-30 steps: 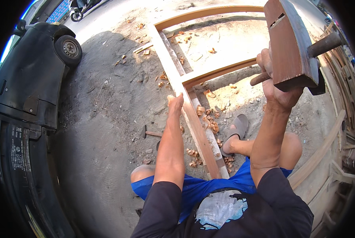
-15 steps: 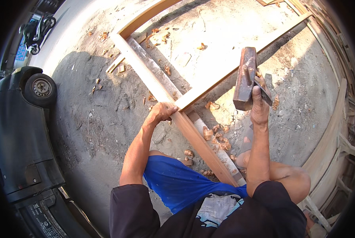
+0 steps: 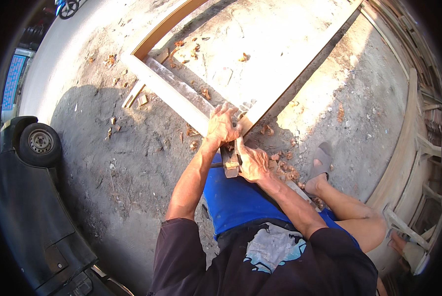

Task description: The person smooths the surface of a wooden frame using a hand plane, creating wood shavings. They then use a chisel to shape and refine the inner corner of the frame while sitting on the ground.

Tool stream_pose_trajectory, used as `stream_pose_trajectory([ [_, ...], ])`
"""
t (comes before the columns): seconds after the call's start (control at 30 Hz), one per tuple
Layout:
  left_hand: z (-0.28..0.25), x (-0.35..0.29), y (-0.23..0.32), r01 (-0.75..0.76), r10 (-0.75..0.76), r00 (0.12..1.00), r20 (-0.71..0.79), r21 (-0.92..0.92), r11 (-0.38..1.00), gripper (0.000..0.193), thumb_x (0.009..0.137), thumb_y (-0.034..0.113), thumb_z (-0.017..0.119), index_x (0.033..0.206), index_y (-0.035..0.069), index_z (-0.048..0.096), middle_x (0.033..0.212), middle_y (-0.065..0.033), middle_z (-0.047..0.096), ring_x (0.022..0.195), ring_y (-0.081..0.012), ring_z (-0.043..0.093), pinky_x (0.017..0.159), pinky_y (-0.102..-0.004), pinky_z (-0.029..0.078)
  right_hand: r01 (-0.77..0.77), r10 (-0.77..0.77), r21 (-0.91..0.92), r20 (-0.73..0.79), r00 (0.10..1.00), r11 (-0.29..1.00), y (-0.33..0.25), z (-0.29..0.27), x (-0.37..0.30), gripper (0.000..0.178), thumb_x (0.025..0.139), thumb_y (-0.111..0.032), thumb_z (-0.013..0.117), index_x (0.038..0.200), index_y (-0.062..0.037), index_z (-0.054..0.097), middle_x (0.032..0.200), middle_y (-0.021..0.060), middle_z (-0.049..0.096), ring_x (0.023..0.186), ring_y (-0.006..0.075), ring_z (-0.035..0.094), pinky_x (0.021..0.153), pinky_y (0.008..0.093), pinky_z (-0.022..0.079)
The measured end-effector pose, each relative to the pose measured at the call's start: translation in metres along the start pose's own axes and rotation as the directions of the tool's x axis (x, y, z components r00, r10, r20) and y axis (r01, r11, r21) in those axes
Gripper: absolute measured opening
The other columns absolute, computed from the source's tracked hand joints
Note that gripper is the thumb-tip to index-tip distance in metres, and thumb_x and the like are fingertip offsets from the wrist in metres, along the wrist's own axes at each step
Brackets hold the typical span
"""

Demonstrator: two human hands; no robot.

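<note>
Lying between both hands, near the crossbar joint of a wooden frame (image 3: pixel 174 102): one hand plane (image 3: pixel 231 172), block-bodied, brown, with a slim peg jutting left. Likely dense and weighty for its bulk, rigid, hard to break, perhaps slick under dusty palms; sharp below, judging by type, the sole being hidden. Best taken hold of by peg and flanks, palm low behind the body, fingertips clear of the underside.

Right hand (image 3: pixel 254 163): wrapped around the plane's right flank, thumb forward. Left hand (image 3: pixel 223 126): laid over the far end, fingers bent and partly spread; cannot tell whether gripping plane or timber.

Frame: long, straight, stiff by the look of it, awkward rather than fragile; best gripped along the rails.

Outward: curled wood shavings (image 3: pixel 286 170), light and brittle-looking; blue shorts (image 3: pixel 240 200); sandalled foot (image 3: pixel 320 165); dusty ground (image 3: pixel 142 167); planks (image 3: pixel 401 133) at far right; dark vehicle (image 3: pixel 26 207) at far left.
</note>
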State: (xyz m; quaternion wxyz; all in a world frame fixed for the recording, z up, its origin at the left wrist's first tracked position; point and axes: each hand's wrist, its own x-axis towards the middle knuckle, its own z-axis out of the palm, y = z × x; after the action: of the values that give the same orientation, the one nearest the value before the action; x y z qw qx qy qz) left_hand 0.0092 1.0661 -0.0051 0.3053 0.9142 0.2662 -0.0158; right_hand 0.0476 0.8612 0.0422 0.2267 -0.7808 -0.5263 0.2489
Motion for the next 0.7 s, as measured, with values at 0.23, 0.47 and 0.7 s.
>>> stream_pose_trajectory([
  [0.23,-0.096,0.113,0.064,-0.007,-0.015,0.996,-0.089,-0.247,0.969,0.048,0.083,0.028,0.069,0.124,0.005,0.071,0.153,-0.0385,0.042,0.147,-0.0452,0.04,0.122,-0.044,0.034,-0.143,0.137,-0.108,-0.058,0.989,0.984,0.004,-0.108,0.099,0.093,0.075,-0.02,0.085,0.153,-0.0003,0.04,0.116,0.0175,0.072,0.102,0.0384,0.069,0.084,0.0505,0.053],
  [0.47,0.005,-0.009,0.017,-0.3,0.28,0.951,-0.127,-0.185,0.936,0.028,0.079,0.022,0.07,0.102,0.006,0.074,0.16,-0.0367,0.032,0.15,-0.0568,0.025,0.125,-0.0611,0.021,0.054,-0.059,-0.044,-0.139,0.989,0.998,0.007,0.005,-0.021,0.101,0.077,-0.024,0.075,0.161,0.0,0.024,0.105,0.0181,0.072,0.09,0.0356,0.073,0.08,0.0482,0.055],
  [0.7,-0.03,0.027,0.022,-0.156,0.112,0.977,-0.182,-0.249,0.956,0.027,0.08,0.022,0.072,0.101,0.005,0.073,0.148,-0.0443,0.042,0.141,-0.0542,0.043,0.12,-0.0518,0.035,0.001,-0.014,-0.129,-0.101,0.995,0.992,0.003,-0.031,0.025,0.092,0.074,-0.025,0.082,0.151,-0.0005,0.036,0.094,0.0171,0.072,0.085,0.0393,0.071,0.076,0.051,0.053],
])
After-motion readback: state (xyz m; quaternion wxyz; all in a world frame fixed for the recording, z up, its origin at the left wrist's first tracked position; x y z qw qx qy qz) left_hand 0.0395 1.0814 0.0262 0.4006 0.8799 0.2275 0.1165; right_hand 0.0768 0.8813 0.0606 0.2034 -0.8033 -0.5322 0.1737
